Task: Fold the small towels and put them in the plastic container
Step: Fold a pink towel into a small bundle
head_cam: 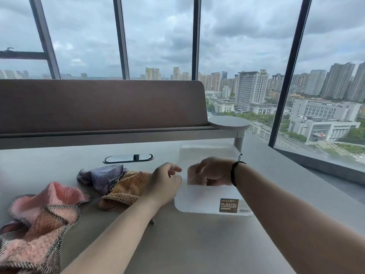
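A folded towel is going into the plastic container (207,196).

The right hand (213,171) is down inside the container, fingers curled on a folded pinkish towel (194,176); the left hand (165,183) hangs loosely curled at the near rim, holding nothing. Next, I'd guess: let go, then reach left for the orange towel (126,188), purple towel (104,177) or pink towel (39,220) crumpled on the table (197,244).

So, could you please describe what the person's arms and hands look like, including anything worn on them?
Both forearms are bare, with no sleeves in view. The right hand has a thin black cord bracelet with a small knotted tail at its wrist. The left hand shows no jewellery or gloves.
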The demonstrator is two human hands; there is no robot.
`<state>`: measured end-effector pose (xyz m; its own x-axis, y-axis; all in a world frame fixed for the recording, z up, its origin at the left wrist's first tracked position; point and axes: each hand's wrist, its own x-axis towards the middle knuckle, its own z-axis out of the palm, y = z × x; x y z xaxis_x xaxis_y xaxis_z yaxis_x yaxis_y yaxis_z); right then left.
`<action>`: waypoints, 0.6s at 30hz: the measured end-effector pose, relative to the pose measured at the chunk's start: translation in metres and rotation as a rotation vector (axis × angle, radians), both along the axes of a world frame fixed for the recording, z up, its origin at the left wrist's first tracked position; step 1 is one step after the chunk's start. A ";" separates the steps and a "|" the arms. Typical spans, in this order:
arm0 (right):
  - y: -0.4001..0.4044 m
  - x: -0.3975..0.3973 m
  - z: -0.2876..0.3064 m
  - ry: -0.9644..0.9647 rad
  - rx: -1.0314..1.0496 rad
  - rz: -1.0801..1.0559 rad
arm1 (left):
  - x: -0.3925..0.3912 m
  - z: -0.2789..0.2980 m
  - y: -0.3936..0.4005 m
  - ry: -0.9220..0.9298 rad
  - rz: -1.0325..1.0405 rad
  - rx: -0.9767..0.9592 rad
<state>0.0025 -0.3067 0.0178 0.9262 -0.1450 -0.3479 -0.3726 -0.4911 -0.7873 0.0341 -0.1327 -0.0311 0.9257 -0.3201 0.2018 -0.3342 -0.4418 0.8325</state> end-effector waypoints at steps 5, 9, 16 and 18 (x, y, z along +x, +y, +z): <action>0.009 0.021 -0.014 0.123 0.065 0.115 | -0.012 -0.004 0.009 0.001 -0.036 -0.031; 0.014 0.023 -0.013 0.192 -0.111 0.222 | -0.023 -0.003 0.013 0.022 -0.066 -0.080; 0.021 0.023 -0.015 0.170 -0.480 0.297 | -0.033 -0.007 0.015 0.153 -0.075 -0.238; 0.026 0.020 -0.015 0.139 -0.527 0.329 | -0.034 -0.008 0.016 0.163 -0.098 -0.268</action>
<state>0.0228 -0.2812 0.0030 0.9027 -0.0456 -0.4278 -0.2180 -0.9058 -0.3634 0.0002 -0.1165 -0.0387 0.9200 -0.3649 0.1427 -0.2173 -0.1722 0.9608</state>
